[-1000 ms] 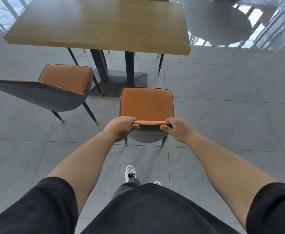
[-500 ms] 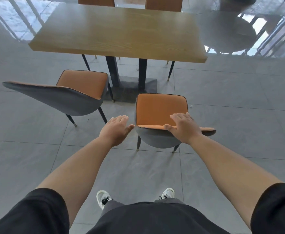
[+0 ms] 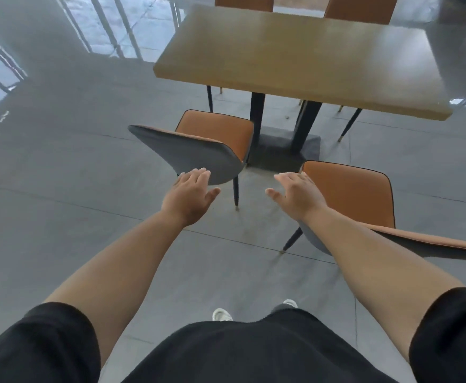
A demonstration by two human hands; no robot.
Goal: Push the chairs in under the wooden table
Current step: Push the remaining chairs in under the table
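left chair (image 3: 198, 145) sitting skewed on the near side of the wooden table (image 3: 303, 59), seat only beginning to tuck under the edge, backrest angled away to the table's left. right chair (image 3: 347, 194) also on the near side, nearer the person, fully clear of the table. left hand (image 3: 189, 196) reaching at the left chair's backrest, fingers spread, gripping nothing; contact unclear. right hand (image 3: 298, 196) hovering loosely spread, empty, between the chairs. likely risk: pushing the skewed chair straight may be jamming a leg against the table base (image 3: 284, 147). half a second back, the right hand was resting on the right chair's backrest; now off it, view swinging left.
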